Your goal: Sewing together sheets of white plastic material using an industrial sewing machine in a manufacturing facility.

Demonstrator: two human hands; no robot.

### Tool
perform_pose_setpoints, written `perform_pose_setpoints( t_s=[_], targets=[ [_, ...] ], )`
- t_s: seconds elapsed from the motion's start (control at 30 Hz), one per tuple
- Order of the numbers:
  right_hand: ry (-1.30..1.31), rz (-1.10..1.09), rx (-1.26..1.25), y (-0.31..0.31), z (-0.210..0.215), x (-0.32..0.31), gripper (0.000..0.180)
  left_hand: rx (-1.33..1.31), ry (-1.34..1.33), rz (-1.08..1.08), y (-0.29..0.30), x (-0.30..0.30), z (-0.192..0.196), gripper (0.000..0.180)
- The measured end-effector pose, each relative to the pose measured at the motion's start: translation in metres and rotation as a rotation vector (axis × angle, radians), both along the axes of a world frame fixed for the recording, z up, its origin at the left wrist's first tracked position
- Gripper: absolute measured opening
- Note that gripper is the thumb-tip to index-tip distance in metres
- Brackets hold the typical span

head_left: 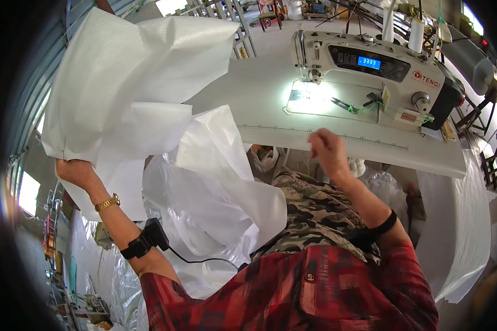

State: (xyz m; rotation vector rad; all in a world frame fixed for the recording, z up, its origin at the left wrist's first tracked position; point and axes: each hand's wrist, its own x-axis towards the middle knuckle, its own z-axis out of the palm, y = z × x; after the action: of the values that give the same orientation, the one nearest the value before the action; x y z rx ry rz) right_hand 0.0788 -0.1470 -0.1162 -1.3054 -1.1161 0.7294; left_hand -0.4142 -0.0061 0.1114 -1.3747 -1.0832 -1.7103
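Note:
My left hand [76,172] is closed on the lower edge of a large white woven plastic sheet [116,77], at the far left. The sheet rises in folds over the left end of the sewing table [226,83], and more of it hangs down toward my lap. My right hand [329,151] is curled shut just in front of the table's near edge, with nothing visible in it. Beyond it stands a white sewing machine [364,71] with a lit display and a bright lamp over the needle area. Thread snips [345,105] with green thread lie on the machine bed.
A printed ruler scale [326,135] runs along the table's near edge. Thread cones [416,36] stand behind the machine. A white sheet stack [453,231] hangs at the right, and clear plastic [384,190] is bunched under the table. A cable [201,260] runs from my left forearm strap.

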Motion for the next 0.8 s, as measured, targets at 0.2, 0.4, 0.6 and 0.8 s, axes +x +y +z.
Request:
perform_pose_setpoints(
  t_s=[0.2, 0.4, 0.6, 0.8],
  targets=[
    [-0.601, 0.233, 0.451, -0.028, 0.016, -0.073, 0.061, -0.092, -0.076, -0.078, 0.029, 0.008, -0.024, 0.024],
    [-0.800, 0.263, 0.182, 0.005, 0.003, -0.106, 0.022, -0.059, -0.056, -0.096, 0.028, 0.050, -0.031, 0.017],
    [-0.128, -0.375, -0.095, -0.033, -0.043, 0.037, 0.034, -0.125, -0.142, -0.246, 0.031, 0.011, -0.041, 0.024],
    [-0.256, -0.567, -0.368, -0.077, -0.074, 0.088, 0.035, -0.216, -0.105, -0.281, 0.043, -0.008, -0.079, 0.029]
  ],
)
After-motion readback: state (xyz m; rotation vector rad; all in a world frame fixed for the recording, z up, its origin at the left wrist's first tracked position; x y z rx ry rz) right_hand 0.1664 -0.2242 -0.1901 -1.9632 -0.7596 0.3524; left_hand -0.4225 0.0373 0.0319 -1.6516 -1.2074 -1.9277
